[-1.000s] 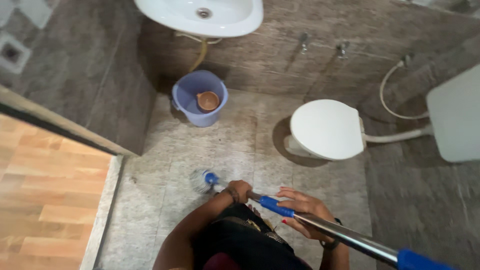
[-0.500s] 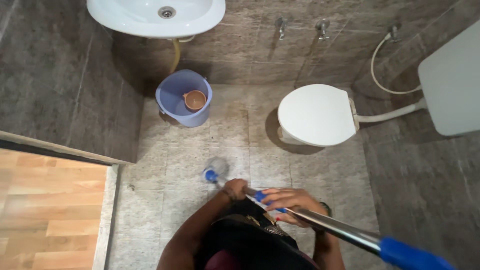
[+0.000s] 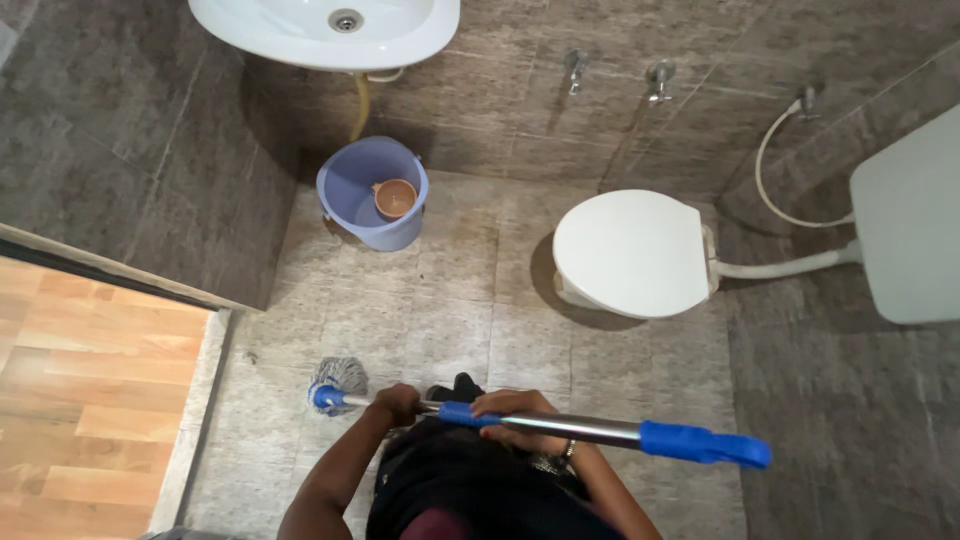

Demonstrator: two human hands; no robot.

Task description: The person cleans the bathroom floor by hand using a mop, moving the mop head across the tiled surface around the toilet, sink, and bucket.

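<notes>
Both my hands grip a mop with a steel pole [image 3: 590,430]. My left hand [image 3: 398,402] is closed around the pole close to the grey string mop head [image 3: 340,377], which rests on the tiled floor near the doorway. My right hand [image 3: 515,410] holds the pole just behind a blue collar [image 3: 458,413]. The pole runs almost level to the right and ends in a blue grip [image 3: 705,444]. My dark clothing fills the bottom middle of the view.
A lilac bucket [image 3: 352,205] with a brown mug [image 3: 395,198] inside stands under the white sink [image 3: 330,30]. A white toilet with closed lid [image 3: 630,252], its cistern [image 3: 910,225] and a hose are at right. Wooden flooring [image 3: 80,390] lies at left.
The mop head has swept left across the tiles toward the doorway, and the pole has swung to nearly level. Both hands kept their hold on it.
</notes>
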